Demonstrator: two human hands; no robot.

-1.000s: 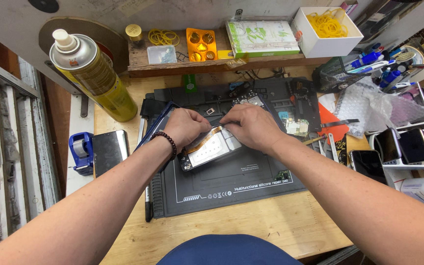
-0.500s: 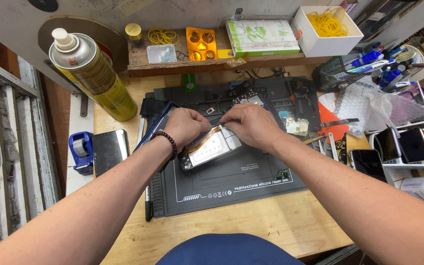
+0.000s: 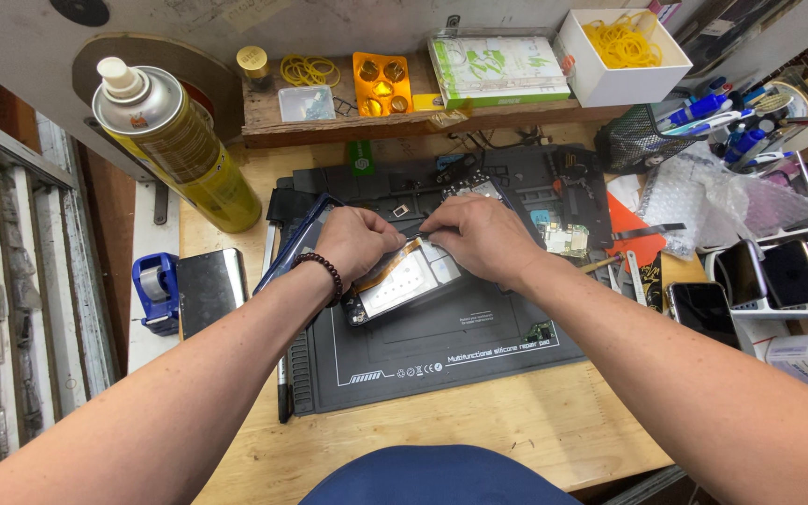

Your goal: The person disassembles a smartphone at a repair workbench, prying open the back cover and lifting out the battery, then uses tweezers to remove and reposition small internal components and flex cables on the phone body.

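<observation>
An opened phone body [image 3: 404, 285] lies tilted on the black silicone repair mat [image 3: 441, 346] in the middle of the wooden bench. My left hand [image 3: 353, 241], with a dark bead bracelet on the wrist, grips the phone's upper left edge. My right hand [image 3: 479, 234] rests over the phone's top end, fingers pinched at something small there that I cannot make out. An orange-brown strip shows along the phone's top edge between the two hands. A dark blue phone frame [image 3: 296, 243] lies just left of my left hand.
A yellow spray can [image 3: 175, 145] stands at the back left. A blue tape dispenser [image 3: 153, 290] and a dark slab [image 3: 209, 288] lie left of the mat. A shelf holds a white box of yellow bands [image 3: 621, 51]. Pens, bubble wrap [image 3: 703, 192] and several phones [image 3: 778, 271] crowd the right.
Hardly anything differs: both hands stay on the phone, with only a slight shift of the fingers at its top end.
</observation>
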